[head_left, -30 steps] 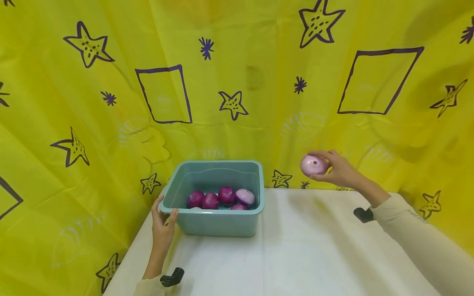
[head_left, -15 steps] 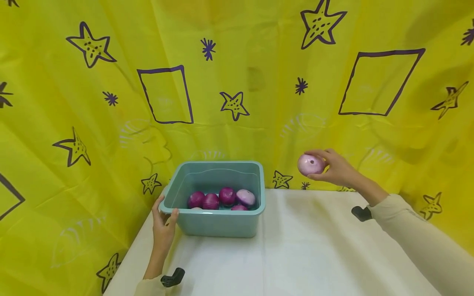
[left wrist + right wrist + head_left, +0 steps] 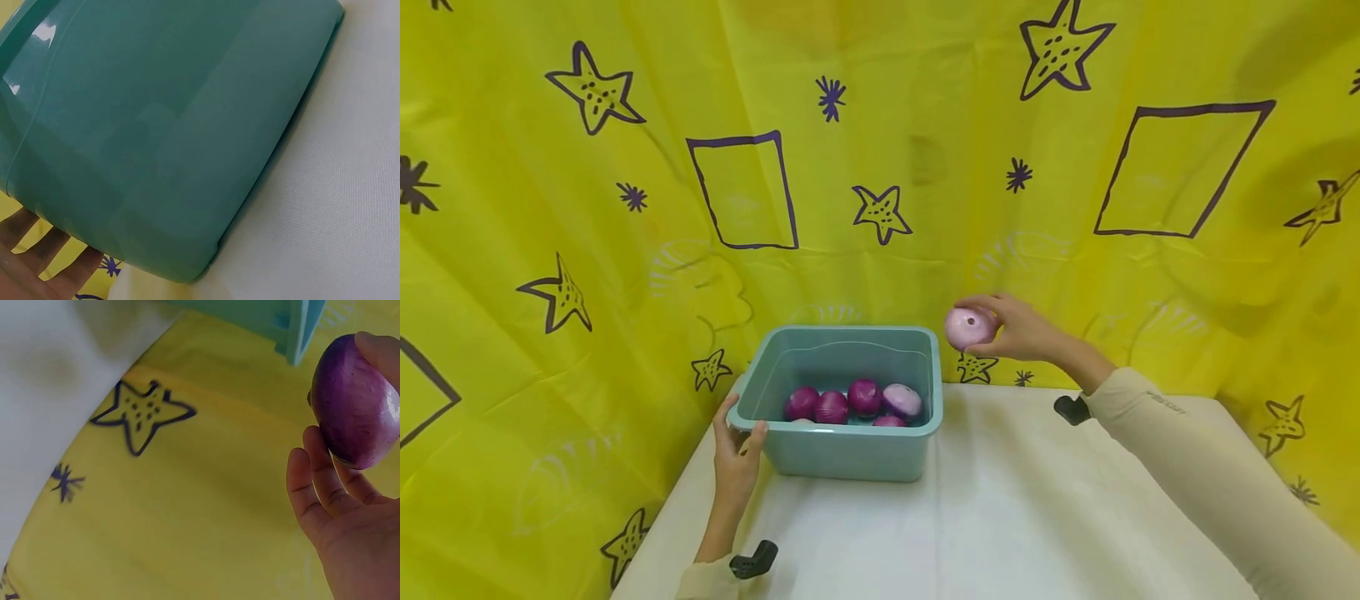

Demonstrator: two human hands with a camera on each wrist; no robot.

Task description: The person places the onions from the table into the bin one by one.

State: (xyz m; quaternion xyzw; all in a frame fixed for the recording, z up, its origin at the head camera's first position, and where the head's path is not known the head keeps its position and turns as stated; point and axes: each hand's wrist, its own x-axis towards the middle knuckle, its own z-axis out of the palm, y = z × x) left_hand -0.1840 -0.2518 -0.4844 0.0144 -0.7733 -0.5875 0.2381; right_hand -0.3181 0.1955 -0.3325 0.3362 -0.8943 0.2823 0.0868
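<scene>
My right hand [image 3: 1021,330] holds a pale purple onion [image 3: 970,328] in the air, just right of the bin and above its rim. In the right wrist view the thumb and fingers pinch this onion [image 3: 355,403]. A teal plastic bin [image 3: 842,457] stands on the white table, with several red onions [image 3: 831,408] and a paler onion [image 3: 902,401] lying in it. At the bin's front left corner my left hand [image 3: 735,467] grips the rim, thumb in front and fingers along the side. The left wrist view shows the bin's wall [image 3: 162,125] with the fingers beside it.
The white cloth-covered table [image 3: 1037,483] reaches to the right of the bin and in front of it. Behind and at both sides hangs a yellow curtain [image 3: 940,167] with dark starfish drawings. Dark devices are strapped at both wrists.
My right hand has carried the onion leftward, from well right of the bin to close by its right rim. The left hand keeps its grip on the corner. The view has shifted slightly.
</scene>
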